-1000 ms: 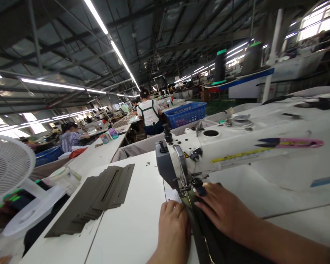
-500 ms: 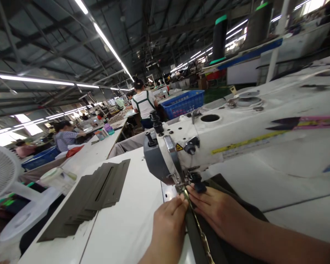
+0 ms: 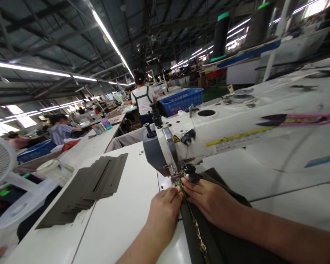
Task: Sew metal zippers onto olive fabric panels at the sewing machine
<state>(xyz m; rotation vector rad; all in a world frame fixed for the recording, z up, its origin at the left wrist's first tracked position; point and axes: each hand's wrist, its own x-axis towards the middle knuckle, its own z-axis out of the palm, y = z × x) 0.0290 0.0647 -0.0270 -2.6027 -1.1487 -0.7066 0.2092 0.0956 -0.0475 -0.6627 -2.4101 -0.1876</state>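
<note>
A dark olive fabric piece [image 3: 217,234] lies under the sewing machine head [image 3: 167,146], with a gold-toothed zipper [image 3: 199,236] running along it toward the presser foot [image 3: 177,180]. My left hand [image 3: 165,207] is closed, its bent fingertips pinching the zipper's left edge just in front of the foot. On the other side, my right hand [image 3: 209,198] lies flat on the fabric, fingers stretched out and tips close to the foot. Its thumb is hidden. Below the hands, the zipper trails down over the fabric to the bottom of the view.
Left on the white table [image 3: 121,212] lies a fanned stack of olive fabric panels [image 3: 85,190]. A white fan [image 3: 1,168] stands at far left. Pink-handled thread snips [image 3: 299,119] rest on the machine arm. Beyond are a blue crate [image 3: 183,101] and several people at workbenches.
The view has shifted slightly, so the machine and table sit a little further left. Both hands stay beside the presser foot, and more dark tape shows between the gold stretches of zipper.
</note>
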